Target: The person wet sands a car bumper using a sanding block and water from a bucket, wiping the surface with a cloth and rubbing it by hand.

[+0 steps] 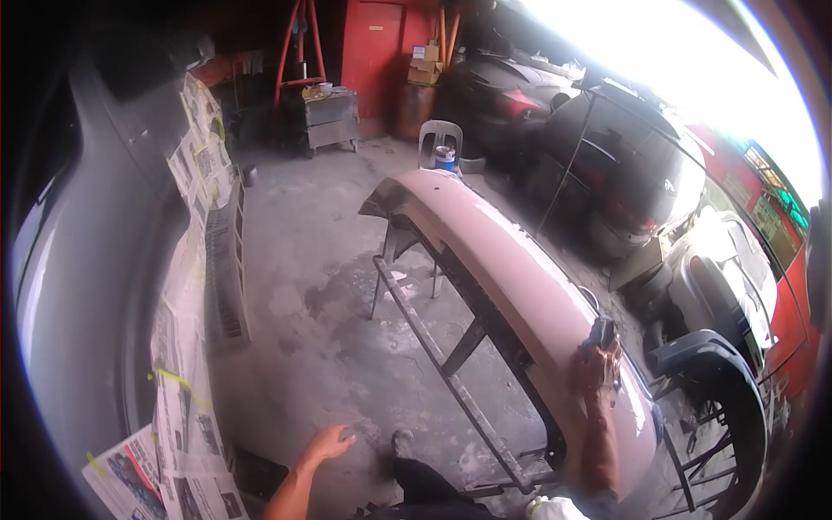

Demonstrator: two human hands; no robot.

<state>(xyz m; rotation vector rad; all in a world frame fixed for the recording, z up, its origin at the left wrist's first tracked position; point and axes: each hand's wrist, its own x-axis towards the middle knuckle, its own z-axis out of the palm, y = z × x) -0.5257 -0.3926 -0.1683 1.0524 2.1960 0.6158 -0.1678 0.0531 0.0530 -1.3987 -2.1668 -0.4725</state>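
A long pinkish bumper [498, 256] lies on a dark metal stand [425, 334], stretching from the upper middle to the lower right. Near its right end my right hand [598, 368] is closed around a dark block [600, 332], which rests against the bumper's surface. What shape the block has under my fingers is hidden. My left hand [331, 442] hangs over the grey floor at the lower middle, left of the stand, with its fingers apart and nothing in them.
A car body [113, 251] with taped newspaper [186, 416] stands on the left. A plastic chair [440, 143], a metal cart [331, 119] and a red door [374, 65] are farther back. Parked cars and another dark bumper [715, 355] line the right.
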